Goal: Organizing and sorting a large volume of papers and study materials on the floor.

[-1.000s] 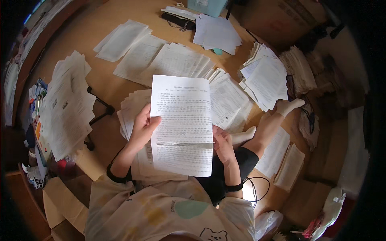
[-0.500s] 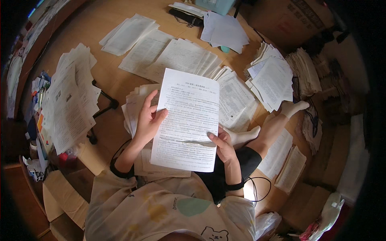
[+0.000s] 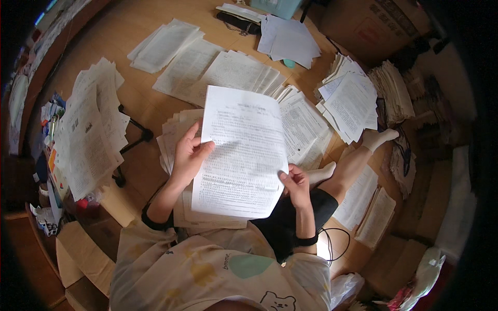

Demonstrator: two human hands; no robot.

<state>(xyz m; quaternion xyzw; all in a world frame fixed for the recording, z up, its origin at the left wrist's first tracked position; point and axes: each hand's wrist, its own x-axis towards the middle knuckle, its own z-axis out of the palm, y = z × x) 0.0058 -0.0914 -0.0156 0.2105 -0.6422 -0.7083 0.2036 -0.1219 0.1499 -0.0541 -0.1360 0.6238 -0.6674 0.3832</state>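
A printed paper is held up over my lap, its text blurred by motion. My left hand grips its left edge, thumb on the front and fingers behind. Near the lower right edge, my right hand pinches the sheet between thumb and fingers. Whether it is one sheet or several I cannot tell. Under and behind it lies a pile of papers, partly hidden by my left hand and the sheet. Just beyond the right edge is another printed stack.
Fanned papers spread over the wooden floor ahead. More stacks lie at the left and right. A large cardboard box stands at the far right, an open carton at the near left. A black cable loops beside my right arm.
The paper has shifted slightly left and up, and its right side now bends. My right hand has moved a little right along with that edge. The surrounding stacks stay put.
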